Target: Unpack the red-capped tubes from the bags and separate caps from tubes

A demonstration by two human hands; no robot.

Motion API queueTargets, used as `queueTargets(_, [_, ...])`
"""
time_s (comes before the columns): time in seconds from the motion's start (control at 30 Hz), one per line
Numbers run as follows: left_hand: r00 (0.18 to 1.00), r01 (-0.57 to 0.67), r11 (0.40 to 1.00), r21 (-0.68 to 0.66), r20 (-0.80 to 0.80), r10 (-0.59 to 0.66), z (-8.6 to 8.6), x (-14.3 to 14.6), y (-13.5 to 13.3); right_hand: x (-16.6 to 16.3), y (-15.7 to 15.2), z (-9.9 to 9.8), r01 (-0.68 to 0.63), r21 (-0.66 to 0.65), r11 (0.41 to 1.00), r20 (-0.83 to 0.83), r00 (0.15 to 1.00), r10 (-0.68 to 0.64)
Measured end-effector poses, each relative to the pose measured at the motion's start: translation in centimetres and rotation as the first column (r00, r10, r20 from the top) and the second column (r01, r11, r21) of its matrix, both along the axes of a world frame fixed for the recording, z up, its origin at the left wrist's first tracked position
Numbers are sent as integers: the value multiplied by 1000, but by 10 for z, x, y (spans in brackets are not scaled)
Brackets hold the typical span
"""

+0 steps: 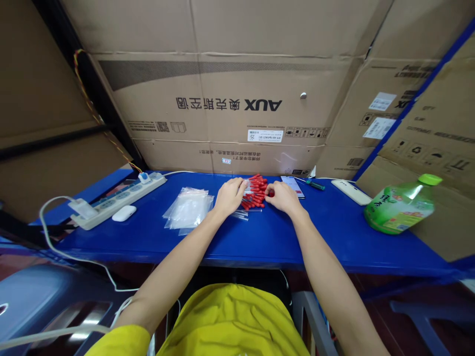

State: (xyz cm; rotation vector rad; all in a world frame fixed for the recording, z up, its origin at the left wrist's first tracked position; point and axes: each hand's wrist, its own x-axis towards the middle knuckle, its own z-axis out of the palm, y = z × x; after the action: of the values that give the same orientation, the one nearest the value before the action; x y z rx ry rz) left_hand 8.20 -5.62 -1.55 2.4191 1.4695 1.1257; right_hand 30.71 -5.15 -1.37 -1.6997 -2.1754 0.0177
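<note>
A heap of several small clear tubes with red caps [256,190] lies on the blue table [267,237] near the cardboard wall. My left hand [230,195] rests on the heap's left side, fingers curled around some tubes. My right hand [282,197] is at the heap's right side, fingers pinched on a red-capped tube. A few loose clear tubes [243,214] lie just in front of the heap. A pile of clear plastic bags [187,208] sits to the left of my left hand.
A white power strip [118,200] and a white earbud case [123,213] lie at the left. A phone [293,185], a green pen [315,184], a white flat device [351,192] and a tilted green bottle [401,205] are at the right. Cardboard boxes [237,99] wall the back.
</note>
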Motion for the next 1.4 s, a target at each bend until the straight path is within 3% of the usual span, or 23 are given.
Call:
queueTargets(0.2, [991,-64,998,-13,116,65,-6,-3,6,5,3,4,1,30,1000,-124,992,2])
queueTargets(0.4, [997,-69,992,-107,19,72,-11,-1,6,3,2,-3,-48,-29,998,33,998,49])
queueTargets(0.5, [999,-46,990,-136,16,48,-10,0,5,6,5,-5,-76,-21,997,33,997,76])
queueTargets(0.63, [999,-37,989,-145,33,43,-11,1,5,14,9,-2,-143,40,989,-133,980,147])
queueTargets(0.77, [997,-63,994,-95,44,68,-16,-1,9,17,9,2,-161,142,977,-376,904,204])
queueTargets(0.9, [995,-56,998,-25,81,58,-17,-2,10,13,6,5,-176,188,966,-464,851,246])
queueTargets(1.0, [984,18,1000,15,178,-21,-14,1,8,8,3,7,-229,176,957,-550,784,288])
queueTargets(1.1, [869,104,994,-33,490,-75,-9,7,8,0,0,8,-282,207,937,-650,676,347])
queueTargets(1.2, [579,250,960,-127,814,-43,-4,11,10,-9,-3,8,-344,220,913,-685,612,395])
queueTargets(1.3, [387,399,908,-125,921,-44,0,9,10,-17,-5,6,-381,213,900,-694,589,414])
queueTargets(1.4, [309,453,884,-115,950,-35,3,5,9,-21,-3,4,-376,227,898,-721,556,415])
